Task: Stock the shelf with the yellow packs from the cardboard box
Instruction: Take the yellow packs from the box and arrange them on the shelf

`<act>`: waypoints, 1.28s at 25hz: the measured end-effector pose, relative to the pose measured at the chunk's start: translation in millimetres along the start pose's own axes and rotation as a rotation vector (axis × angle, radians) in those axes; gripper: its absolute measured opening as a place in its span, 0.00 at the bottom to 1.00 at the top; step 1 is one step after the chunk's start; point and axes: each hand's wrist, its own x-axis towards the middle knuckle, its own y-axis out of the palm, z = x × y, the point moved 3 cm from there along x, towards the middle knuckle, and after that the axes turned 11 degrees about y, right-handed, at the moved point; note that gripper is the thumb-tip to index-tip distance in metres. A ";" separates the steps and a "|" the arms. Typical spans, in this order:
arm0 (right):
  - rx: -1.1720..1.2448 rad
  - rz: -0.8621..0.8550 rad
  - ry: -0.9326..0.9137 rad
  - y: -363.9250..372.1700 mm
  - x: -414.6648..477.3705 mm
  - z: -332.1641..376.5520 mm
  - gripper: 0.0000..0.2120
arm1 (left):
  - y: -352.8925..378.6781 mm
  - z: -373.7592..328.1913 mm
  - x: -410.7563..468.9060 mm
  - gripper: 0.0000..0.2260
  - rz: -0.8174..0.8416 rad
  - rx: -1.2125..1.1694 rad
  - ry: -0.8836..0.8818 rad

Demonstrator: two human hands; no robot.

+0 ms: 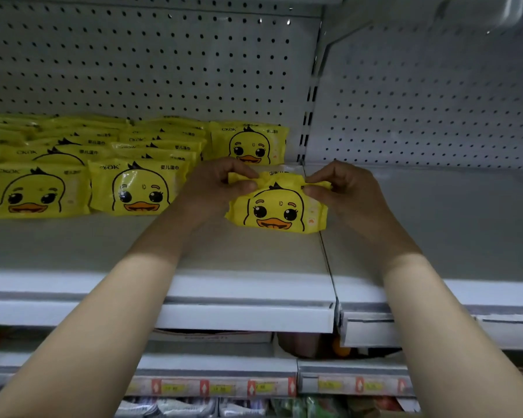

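Along the bottom of the frame, a lower shelf rail carries a strip of price tags [212, 387] with red and yellow marks, too blurred to read. Above it, two bare forearms reach up from the lower corners over the pale front edge of the shelf [224, 257].

At the centre of the frame, both hands pinch the crumpled top edge of one yellow pack [277, 211] with a duck face. The left hand [215, 185] has thumb and fingertips curled on the upper left corner, and the right hand [341, 191] does the same on the upper right. The pack's bottom edge sits at the shelf surface, beside the seam between two shelf panels.

To the left, rows of packs [133, 188] stand face forward, several deep. Just behind the hands stands a lone pack [249, 144] against the perforated back panel [148, 64].
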 end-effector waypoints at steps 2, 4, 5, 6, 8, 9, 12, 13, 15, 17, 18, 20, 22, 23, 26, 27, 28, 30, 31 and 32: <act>0.013 -0.003 0.029 -0.9 -0.2 -1.3 0.05 | 0.4 -1.1 -0.3 0.05 -0.011 0.002 0.028; 0.043 -0.003 0.051 -2.7 -0.8 -2.2 0.05 | 0.4 -1.4 -1.4 0.04 -0.046 -0.032 0.025; 0.068 -0.002 0.063 -3.5 -0.8 -2.4 0.05 | -0.1 -1.5 -2.2 0.04 -0.074 -0.068 0.002; 0.095 0.000 0.080 -3.9 -1.3 -1.9 0.05 | -0.5 -1.5 -2.9 0.04 -0.101 -0.108 -0.028; 0.140 0.016 0.111 -2.8 -2.5 -0.4 0.05 | -1.3 -0.8 -3.4 0.03 -0.124 -0.185 -0.087; 0.164 0.035 0.120 -1.5 -2.9 0.0 0.04 | -1.8 -0.7 -3.2 0.03 -0.125 -0.242 -0.116; 0.228 0.059 0.131 0.5 -5.2 0.3 0.02 | 0.1 -1.9 -4.7 0.03 -0.097 -0.451 -0.196; 0.240 0.041 0.127 -0.5 -5.5 -0.1 0.02 | 1.9 -2.9 -5.5 0.04 -0.059 -0.479 -0.211; 0.265 0.002 0.105 -2.4 -5.9 -1.5 0.01 | 6.5 -5.4 -7.1 0.06 0.036 -0.434 -0.215; 0.288 -0.015 0.091 -0.7 -7.6 -2.0 0.01 | 8.6 -7.2 -7.6 0.07 0.056 -0.376 -0.208; 0.283 0.000 0.082 1.3 -8.1 -1.7 0.01 | 7.8 -7.0 -7.1 0.08 0.037 -0.374 -0.204; 0.252 0.072 0.066 8.1 -9.1 0.9 0.03 | 5.4 -6.7 -6.9 0.10 -0.007 -0.393 -0.193; 0.233 0.134 0.065 15.5 -10.5 2.9 0.04 | 1.4 -5.2 -8.1 0.09 -0.043 -0.393 -0.184; 0.225 0.140 0.066 17.2 -10.9 3.3 0.04 | 0.1 -4.2 -8.7 0.07 -0.044 -0.389 -0.175; 0.229 0.104 0.077 16.9 -10.6 3.7 0.02 | 0.8 -4.4 -11.1 0.02 -0.009 -0.335 -0.156; 0.228 0.092 0.075 16.4 -10.1 3.3 0.03 | 1.0 -3.5 -10.7 0.02 -0.012 -0.310 -0.150; 0.230 0.082 0.071 15.9 -9.2 3.2 0.04 | 0.8 -3.4 -10.0 0.02 -0.025 -0.290 -0.145; 0.241 0.056 0.051 15.2 -6.9 2.9 0.04 | 1.2 -3.6 -8.9 0.02 -0.060 -0.290 -0.139; 0.249 0.043 0.038 15.6 -5.7 2.6 0.04 | 1.2 -3.6 -8.9 0.04 -0.077 -0.313 -0.141; 0.256 0.034 0.028 16.2 -4.7 2.2 0.04 | 0.7 -4.6 -8.9 0.05 -0.088 -0.350 -0.146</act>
